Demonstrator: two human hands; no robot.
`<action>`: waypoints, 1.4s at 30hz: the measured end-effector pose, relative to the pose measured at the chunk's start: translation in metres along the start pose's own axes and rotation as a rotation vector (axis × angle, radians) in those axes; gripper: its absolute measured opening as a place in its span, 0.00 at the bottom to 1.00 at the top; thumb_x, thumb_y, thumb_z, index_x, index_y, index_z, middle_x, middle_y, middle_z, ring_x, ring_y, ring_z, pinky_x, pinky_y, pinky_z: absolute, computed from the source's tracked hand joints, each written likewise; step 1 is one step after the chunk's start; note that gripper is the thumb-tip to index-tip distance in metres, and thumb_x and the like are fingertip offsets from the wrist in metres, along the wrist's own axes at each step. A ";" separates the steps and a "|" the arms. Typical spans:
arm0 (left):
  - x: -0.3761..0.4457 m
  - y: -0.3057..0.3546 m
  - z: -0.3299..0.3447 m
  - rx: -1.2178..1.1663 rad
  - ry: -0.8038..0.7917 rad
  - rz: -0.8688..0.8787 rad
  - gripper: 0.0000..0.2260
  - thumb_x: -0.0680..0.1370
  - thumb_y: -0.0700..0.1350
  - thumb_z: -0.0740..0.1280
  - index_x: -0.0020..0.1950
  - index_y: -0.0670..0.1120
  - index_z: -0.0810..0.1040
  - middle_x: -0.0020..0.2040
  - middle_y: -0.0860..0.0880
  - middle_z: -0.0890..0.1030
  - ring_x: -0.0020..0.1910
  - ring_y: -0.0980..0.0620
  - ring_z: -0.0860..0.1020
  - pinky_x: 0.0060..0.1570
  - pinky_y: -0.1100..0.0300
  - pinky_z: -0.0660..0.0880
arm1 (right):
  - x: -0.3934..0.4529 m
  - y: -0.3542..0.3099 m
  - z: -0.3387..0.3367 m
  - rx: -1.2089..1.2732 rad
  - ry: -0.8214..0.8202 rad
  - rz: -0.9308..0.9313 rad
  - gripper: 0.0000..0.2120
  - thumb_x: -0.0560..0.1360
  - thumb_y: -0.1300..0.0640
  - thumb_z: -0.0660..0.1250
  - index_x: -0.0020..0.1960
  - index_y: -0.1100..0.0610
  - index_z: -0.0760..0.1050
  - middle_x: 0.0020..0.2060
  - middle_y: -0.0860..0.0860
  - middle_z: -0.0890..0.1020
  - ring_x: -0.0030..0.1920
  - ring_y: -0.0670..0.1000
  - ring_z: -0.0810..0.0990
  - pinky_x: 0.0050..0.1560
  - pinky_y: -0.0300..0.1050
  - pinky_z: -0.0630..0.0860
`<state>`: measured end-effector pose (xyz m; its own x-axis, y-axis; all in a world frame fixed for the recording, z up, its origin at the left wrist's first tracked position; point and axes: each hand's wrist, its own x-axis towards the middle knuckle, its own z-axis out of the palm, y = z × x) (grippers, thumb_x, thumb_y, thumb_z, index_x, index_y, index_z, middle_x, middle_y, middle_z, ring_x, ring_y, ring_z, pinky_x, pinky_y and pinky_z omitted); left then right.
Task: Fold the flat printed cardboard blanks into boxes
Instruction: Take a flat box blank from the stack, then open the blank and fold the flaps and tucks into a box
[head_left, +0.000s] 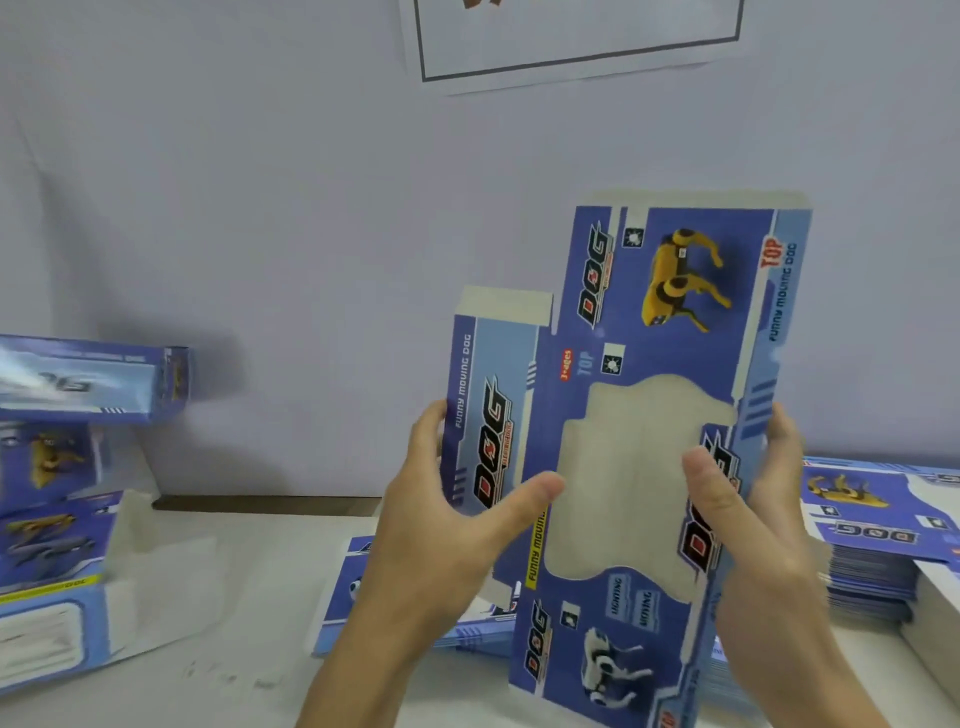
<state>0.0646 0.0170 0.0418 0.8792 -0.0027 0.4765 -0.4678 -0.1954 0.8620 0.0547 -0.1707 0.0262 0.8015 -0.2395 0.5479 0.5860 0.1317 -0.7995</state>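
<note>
A flat blue printed cardboard blank (670, 322) with a yellow dog picture and a clear window stands upright in front of me. My left hand (441, 525) grips its left flap, thumb on the printed face and fingers behind. My right hand (753, 509) grips the right edge, its thumb lying on the window area. Under my hands a low pile of flat blanks (353, 597) lies on the table.
Folded blue boxes (72, 379) are stacked at the left, with another box (52, 597) lying open beside them. A tall stack of flat blanks (878, 540) sits at the right. A white sheet (571, 41) hangs on the wall behind.
</note>
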 end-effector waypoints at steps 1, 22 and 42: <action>-0.001 0.001 0.000 -0.003 -0.009 0.001 0.33 0.59 0.70 0.77 0.60 0.70 0.66 0.53 0.77 0.76 0.53 0.72 0.77 0.44 0.79 0.73 | 0.000 0.002 0.000 0.021 0.001 -0.002 0.34 0.67 0.35 0.67 0.70 0.28 0.59 0.62 0.29 0.77 0.61 0.33 0.77 0.58 0.41 0.72; -0.005 0.033 0.017 0.253 0.657 0.244 0.46 0.63 0.62 0.81 0.74 0.50 0.64 0.64 0.52 0.77 0.62 0.54 0.78 0.61 0.54 0.77 | -0.019 -0.029 0.057 -0.299 0.022 -0.345 0.17 0.75 0.53 0.65 0.63 0.44 0.74 0.54 0.42 0.80 0.58 0.50 0.80 0.56 0.49 0.77; -0.009 0.034 0.025 0.041 0.203 0.165 0.30 0.69 0.66 0.71 0.69 0.62 0.69 0.60 0.73 0.71 0.61 0.74 0.71 0.49 0.80 0.69 | 0.006 -0.035 -0.007 0.055 0.003 0.216 0.15 0.57 0.41 0.77 0.43 0.37 0.83 0.45 0.48 0.88 0.45 0.53 0.88 0.47 0.58 0.82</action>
<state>0.0433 -0.0146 0.0626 0.7534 0.1579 0.6383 -0.5954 -0.2479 0.7642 0.0385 -0.1836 0.0556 0.9086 -0.2033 0.3649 0.4068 0.2322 -0.8835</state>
